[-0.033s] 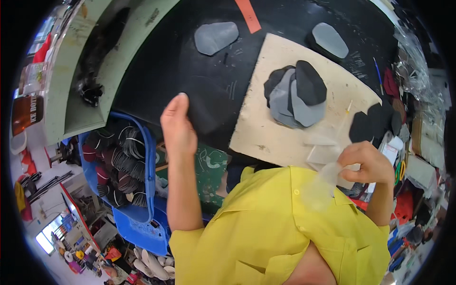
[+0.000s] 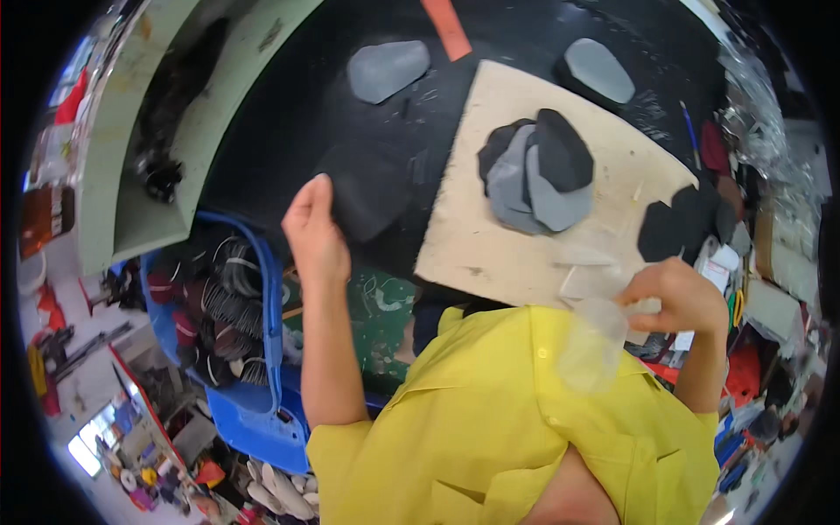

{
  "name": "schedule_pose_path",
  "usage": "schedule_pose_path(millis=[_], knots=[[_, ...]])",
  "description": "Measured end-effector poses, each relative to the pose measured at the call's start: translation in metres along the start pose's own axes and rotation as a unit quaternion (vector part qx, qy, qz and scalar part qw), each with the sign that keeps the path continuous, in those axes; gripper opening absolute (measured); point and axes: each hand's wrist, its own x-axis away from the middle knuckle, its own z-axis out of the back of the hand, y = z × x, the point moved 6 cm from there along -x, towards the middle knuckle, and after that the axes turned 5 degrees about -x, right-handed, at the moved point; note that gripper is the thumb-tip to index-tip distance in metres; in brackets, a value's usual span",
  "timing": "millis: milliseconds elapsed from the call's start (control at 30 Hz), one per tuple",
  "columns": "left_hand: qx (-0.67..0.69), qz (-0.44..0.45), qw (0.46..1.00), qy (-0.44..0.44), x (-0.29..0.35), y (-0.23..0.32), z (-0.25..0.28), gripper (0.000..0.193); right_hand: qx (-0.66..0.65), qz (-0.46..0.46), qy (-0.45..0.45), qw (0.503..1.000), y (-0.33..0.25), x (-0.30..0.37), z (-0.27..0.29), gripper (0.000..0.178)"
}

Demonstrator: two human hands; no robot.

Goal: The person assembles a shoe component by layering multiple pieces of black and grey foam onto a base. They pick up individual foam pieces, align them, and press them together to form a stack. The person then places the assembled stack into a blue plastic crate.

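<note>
My left hand [image 2: 313, 214] is raised over the black tabletop, fingers pressed together on the edge of a flat black rounded piece [image 2: 372, 192] that barely stands out from the dark surface. My right hand [image 2: 678, 297] pinches a cloudy, translucent piece of film [image 2: 595, 346], which hangs in front of my yellow shirt. Between the hands lies a cream board [image 2: 459, 232]. On it is a fanned pile of rounded grey pieces [image 2: 560, 208] and black pieces [image 2: 564, 153]. More translucent scraps [image 2: 591, 282] lie at the board's near edge.
Grey pieces lie at the far left [image 2: 388, 72] and far right [image 2: 599, 72], near an orange strip [image 2: 448, 31]. Black pieces [image 2: 669, 229] sit right of the board. A blue basket [image 2: 273, 324] of bundled pieces stands at left, below a pale green metal trough [image 2: 144, 227].
My left hand has tilted slightly and moved a little left, and the black piece beside it shows more clearly. The film in my right hand has swung to a new angle.
</note>
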Motion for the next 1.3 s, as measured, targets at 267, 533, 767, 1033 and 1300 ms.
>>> schedule_pose_path(millis=[267,533,767,1033,1300], knots=[[-0.481,-0.37,0.792,0.068,0.024,0.042,-0.061,0.027,0.253,-0.005,0.366,0.896,0.037,-0.099,0.031,0.037],[-0.365,-0.336,0.857,-0.138,0.042,0.016,-0.178,0.044,0.222,0.027,0.461,0.859,0.029,-0.103,0.025,0.045],[-0.458,-0.334,0.804,-0.179,0.003,-0.015,-0.244,0.049,0.098,-0.03,0.423,0.9,0.055,-0.104,0.023,0.041],[-0.174,-0.228,0.942,-0.172,0.031,0.048,-0.154,0.025,0.064,-0.085,0.413,0.904,0.054,-0.077,0.025,0.039],[-0.515,-0.233,0.815,0.129,0.003,0.034,0.004,0.034,0.19,-0.032,0.39,0.9,0.031,-0.098,0.007,0.045]])
